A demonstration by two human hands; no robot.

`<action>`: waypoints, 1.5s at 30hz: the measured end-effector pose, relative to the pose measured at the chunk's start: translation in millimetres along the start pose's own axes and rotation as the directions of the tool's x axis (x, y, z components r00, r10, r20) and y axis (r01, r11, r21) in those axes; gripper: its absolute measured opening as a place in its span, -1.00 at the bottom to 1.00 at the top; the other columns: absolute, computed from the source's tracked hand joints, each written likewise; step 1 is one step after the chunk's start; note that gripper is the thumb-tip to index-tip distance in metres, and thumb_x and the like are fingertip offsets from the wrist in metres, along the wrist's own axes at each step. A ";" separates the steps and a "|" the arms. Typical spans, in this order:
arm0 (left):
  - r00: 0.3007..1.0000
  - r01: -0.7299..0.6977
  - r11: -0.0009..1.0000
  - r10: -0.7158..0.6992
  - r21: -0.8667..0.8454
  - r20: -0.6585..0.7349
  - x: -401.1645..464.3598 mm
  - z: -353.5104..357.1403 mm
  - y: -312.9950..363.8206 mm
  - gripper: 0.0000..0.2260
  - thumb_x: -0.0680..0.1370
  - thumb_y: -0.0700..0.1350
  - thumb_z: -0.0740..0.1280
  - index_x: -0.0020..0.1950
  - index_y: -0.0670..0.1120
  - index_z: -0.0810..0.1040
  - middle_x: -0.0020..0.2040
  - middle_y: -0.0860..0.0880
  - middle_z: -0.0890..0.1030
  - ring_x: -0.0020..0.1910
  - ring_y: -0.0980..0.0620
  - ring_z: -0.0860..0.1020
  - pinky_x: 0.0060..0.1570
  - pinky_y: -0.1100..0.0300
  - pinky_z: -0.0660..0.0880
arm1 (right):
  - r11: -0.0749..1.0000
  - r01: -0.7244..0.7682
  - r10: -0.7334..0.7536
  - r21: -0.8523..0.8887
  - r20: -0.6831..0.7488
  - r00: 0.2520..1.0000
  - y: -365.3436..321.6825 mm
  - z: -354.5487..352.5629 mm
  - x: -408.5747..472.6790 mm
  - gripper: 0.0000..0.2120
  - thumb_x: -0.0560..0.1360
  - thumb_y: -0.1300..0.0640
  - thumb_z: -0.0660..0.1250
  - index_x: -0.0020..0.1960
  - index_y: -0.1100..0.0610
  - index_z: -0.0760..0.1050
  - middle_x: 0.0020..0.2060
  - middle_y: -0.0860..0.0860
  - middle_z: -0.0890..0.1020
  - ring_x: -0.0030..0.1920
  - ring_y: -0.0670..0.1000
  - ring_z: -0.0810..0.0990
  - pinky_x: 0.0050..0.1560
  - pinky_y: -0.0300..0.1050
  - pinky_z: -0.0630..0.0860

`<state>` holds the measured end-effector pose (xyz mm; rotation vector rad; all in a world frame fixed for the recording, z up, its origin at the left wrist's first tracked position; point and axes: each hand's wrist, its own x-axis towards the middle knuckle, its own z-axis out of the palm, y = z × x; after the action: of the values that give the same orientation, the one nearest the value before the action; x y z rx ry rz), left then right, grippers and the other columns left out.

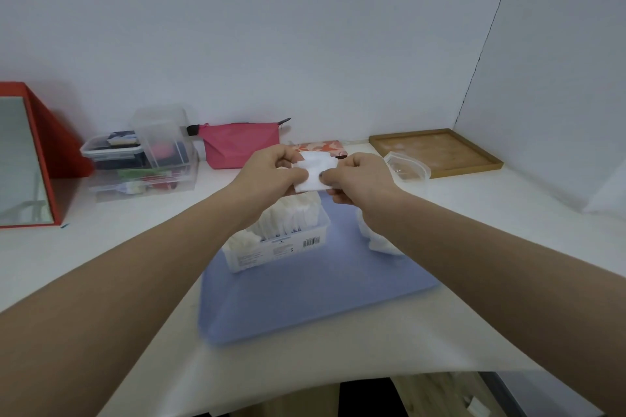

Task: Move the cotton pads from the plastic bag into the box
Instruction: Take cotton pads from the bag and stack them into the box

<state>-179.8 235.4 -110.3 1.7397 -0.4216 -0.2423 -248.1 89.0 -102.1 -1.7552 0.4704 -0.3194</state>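
My left hand and my right hand hold a small stack of white cotton pads between them, each pinching one side, above the box. The clear plastic box stands on a blue mat and holds several upright white pads. A plastic bag with more white pads lies on the mat to the right of the box, partly hidden by my right forearm.
A red box with a mirror stands at the left. Clear storage containers, a pink pouch and a patterned packet line the back. A wooden tray and an empty clear bag lie at the right.
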 end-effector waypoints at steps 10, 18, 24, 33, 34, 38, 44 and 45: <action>0.995 -0.097 0.993 0.096 0.072 0.006 -3.7 -0.4 5.3 -0.76 0.49 -0.39 0.36 0.09 -0.14 0.59 -0.24 0.03 0.37 -0.45 0.27 0.47 -0.19 0.26 0.60 | 0.998 0.038 -0.034 -0.043 0.076 0.997 1.3 0.8 0.5 -0.77 0.39 0.23 0.45 -0.09 0.09 0.41 -0.19 0.10 0.47 -0.23 0.03 0.56 -0.01 0.05 0.63; 0.996 -0.082 0.996 0.082 0.034 -0.020 0.5 -0.4 4.9 -0.86 0.55 -0.24 0.35 0.03 -0.09 0.68 0.00 -0.06 0.62 -0.10 0.09 0.63 -0.15 0.31 0.59 | 0.999 0.010 -0.013 0.050 0.049 0.999 3.3 1.7 0.1 -0.79 0.42 0.32 0.40 -0.07 0.15 0.39 -0.16 0.15 0.58 -0.32 0.07 0.63 0.01 0.07 0.66; 0.987 -0.113 0.989 0.123 0.093 -0.108 3.8 -1.5 1.2 -0.84 0.57 -0.15 0.35 -0.13 -0.13 0.71 -0.06 -0.04 0.71 0.03 -0.09 0.67 0.05 0.04 0.65 | 0.979 -0.092 0.075 0.179 0.102 0.992 3.4 3.0 -2.1 -0.80 0.46 0.37 0.38 0.00 0.19 0.43 -0.18 0.17 0.58 -0.35 0.01 0.57 -0.21 -0.18 0.63; 0.978 -0.170 0.979 0.181 0.111 -0.099 1.0 -3.6 2.3 -0.92 0.51 -0.25 0.41 -0.06 -0.10 0.66 0.04 -0.08 0.62 0.05 -0.15 0.63 -0.06 0.00 0.67 | 0.898 -0.296 0.209 0.325 0.277 0.938 4.3 2.5 -2.3 -0.76 0.53 0.31 0.33 0.19 0.26 0.47 -0.07 0.15 0.66 -0.01 0.14 0.72 -0.01 -0.07 0.65; 0.978 -0.182 0.978 0.191 0.101 -0.083 -0.1 -2.9 2.9 -0.89 0.52 -0.29 0.39 -0.02 -0.11 0.65 0.05 -0.07 0.60 0.06 -0.13 0.63 -0.10 0.07 0.68 | 0.885 -0.305 0.210 0.352 0.284 0.936 3.4 3.2 -2.9 -0.74 0.54 0.33 0.30 0.22 0.28 0.46 0.00 0.21 0.67 0.06 0.16 0.70 -0.01 -0.06 0.65; 0.987 -0.154 0.986 0.156 0.062 -0.041 -0.4 -3.6 4.8 -0.85 0.53 -0.32 0.31 -0.06 -0.13 0.65 0.05 -0.24 0.57 0.02 -0.12 0.61 -0.12 0.18 0.65 | 0.859 -0.302 0.215 0.413 0.243 0.946 2.0 5.7 -2.6 -0.69 0.53 0.40 0.23 0.26 0.39 0.45 0.19 0.37 0.58 0.21 0.22 0.62 0.01 -0.03 0.64; 0.991 -0.136 0.987 0.135 0.091 0.009 3.2 -4.3 6.1 -0.85 0.54 -0.32 0.25 -0.02 -0.15 0.59 -0.16 -0.12 0.43 -0.14 -0.04 0.46 -0.09 0.04 0.68 | 0.859 -0.296 0.233 0.417 0.196 0.953 4.4 4.3 0.6 -0.67 0.48 0.44 0.30 0.24 0.41 0.49 0.07 0.31 0.66 0.07 0.19 0.69 -0.04 -0.04 0.67; 0.991 -0.132 0.986 0.132 0.106 0.007 3.8 -5.2 5.6 -0.82 0.53 -0.32 0.23 -0.05 -0.13 0.59 -0.17 -0.12 0.42 -0.15 -0.05 0.45 -0.04 -0.03 0.67 | 0.859 -0.294 0.232 0.419 0.194 0.953 4.5 4.0 1.3 -0.69 0.47 0.45 0.30 0.22 0.40 0.50 0.04 0.27 0.68 0.03 0.17 0.71 -0.05 -0.04 0.67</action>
<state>-175.1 237.6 -103.5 1.8069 -0.5562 -0.1265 -245.8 91.0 -107.5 -1.2361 0.4883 -0.0958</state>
